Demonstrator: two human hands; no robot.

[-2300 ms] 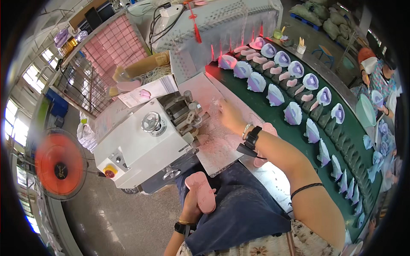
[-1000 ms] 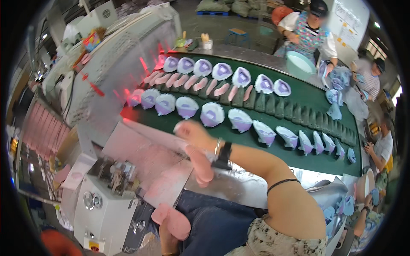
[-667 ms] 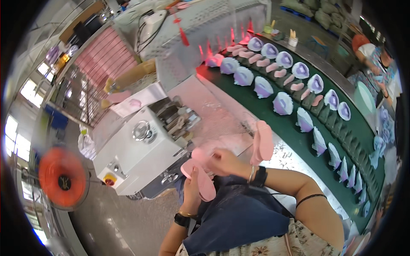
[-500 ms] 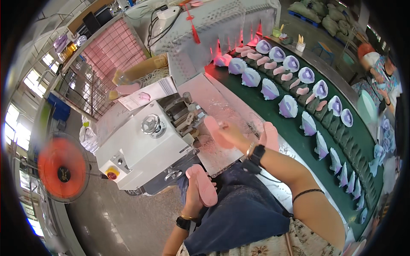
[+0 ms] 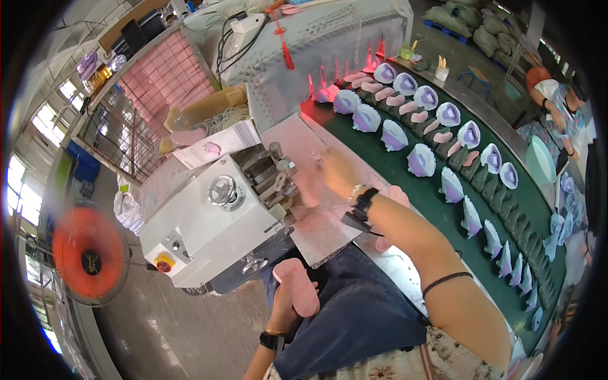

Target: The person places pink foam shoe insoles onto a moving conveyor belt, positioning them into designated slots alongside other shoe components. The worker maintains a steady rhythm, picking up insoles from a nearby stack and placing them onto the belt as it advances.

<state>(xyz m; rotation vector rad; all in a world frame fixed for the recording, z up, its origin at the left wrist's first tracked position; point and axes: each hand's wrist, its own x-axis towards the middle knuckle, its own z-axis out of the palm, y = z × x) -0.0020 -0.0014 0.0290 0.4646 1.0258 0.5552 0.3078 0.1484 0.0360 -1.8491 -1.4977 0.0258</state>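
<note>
My left hand (image 5: 283,308) is closed round pink shoe soles (image 5: 296,288), which look stacked, held low in front of the dark apron. My right hand (image 5: 340,172), smeared by motion, is over the dusty pink worktop beside the rollers (image 5: 278,183) of a white machine (image 5: 201,218). Its fingers seem closed on another pink sole (image 5: 308,189), blurred and lying against the rollers; the exact grip is hidden. More pink soles (image 5: 382,244) lie partly covered by my right forearm.
To the right, a green conveyor belt (image 5: 437,209) carries rows of purple-and-white shoe uppers (image 5: 421,160), pink soles and dark moulds. An orange fan (image 5: 88,253) spins at left. Behind the machine stands an open carton (image 5: 218,114). A co-worker (image 5: 560,117) sits at the far right.
My right hand has moved forward and slightly left, bringing the pink sole against the machine's rollers. The left hand with its soles has dropped slightly.
</note>
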